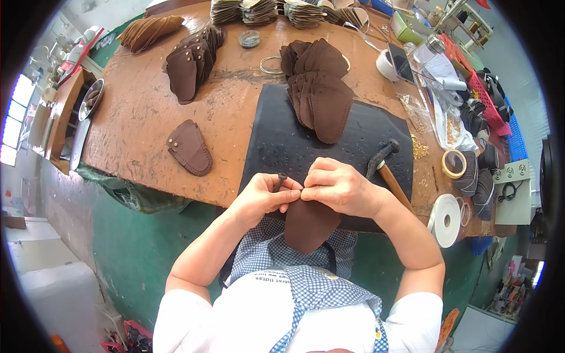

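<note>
Left hand grip grasps a punch tool; right hand grip pinches the brown leather piece at the near surface edge.

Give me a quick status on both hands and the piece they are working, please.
Left hand gripping a small dark punch tool. Right hand pinching the top edge of the brown shield-shaped leather piece. Wooden-handled hammer lying beside, nothing blocking.

Dark brown leather pieces lie on a black mat over the orange-brown counter, whose near side is green, while the apron is blue-and-white checked and the tape roll at right is white.
</note>
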`<state>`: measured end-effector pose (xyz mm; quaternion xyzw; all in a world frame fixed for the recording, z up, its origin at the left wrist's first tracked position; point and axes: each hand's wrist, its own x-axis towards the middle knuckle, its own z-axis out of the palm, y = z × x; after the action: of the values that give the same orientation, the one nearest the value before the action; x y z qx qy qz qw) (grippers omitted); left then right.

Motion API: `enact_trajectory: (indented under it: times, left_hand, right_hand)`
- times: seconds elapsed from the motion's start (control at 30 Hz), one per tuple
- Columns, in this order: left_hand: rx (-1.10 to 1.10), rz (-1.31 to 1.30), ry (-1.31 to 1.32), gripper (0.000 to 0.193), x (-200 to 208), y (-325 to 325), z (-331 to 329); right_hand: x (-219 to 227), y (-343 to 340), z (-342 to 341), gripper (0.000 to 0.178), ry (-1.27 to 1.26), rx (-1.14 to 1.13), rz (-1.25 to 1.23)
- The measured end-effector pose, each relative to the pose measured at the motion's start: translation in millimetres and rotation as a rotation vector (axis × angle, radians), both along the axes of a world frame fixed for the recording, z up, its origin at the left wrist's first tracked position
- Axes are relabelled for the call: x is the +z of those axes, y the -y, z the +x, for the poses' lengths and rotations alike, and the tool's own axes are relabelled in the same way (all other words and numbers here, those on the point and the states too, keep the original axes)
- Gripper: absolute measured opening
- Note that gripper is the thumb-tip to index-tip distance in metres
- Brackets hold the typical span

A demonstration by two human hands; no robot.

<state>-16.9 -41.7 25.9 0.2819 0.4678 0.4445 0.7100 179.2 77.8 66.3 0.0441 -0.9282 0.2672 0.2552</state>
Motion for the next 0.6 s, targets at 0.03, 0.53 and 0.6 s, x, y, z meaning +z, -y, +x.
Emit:
enact_trajectory:
  times: [0.03, 0.53, 0.6]
  left_hand:
    - [0.010, 0.003, 0.028, 0.019, 0.3, -0.1, -0.4]
    - [0.196, 0.040, -0.109, 0.019, 7.0, 2.2, 14.6]
    - [0.201, 0.043, -0.105, 0.019, 6.4, 1.8, 16.8]
  right_hand:
    - [-1.0, -0.4, 0.7, 0.020, 0.000, -0.001, 0.001]
    - [-11.1, 35.5, 11.5, 0.022, -0.098, -0.652, -0.377]
    - [-13.8, 39.8, 13.1, 0.022, -0.079, -0.658, -0.406]
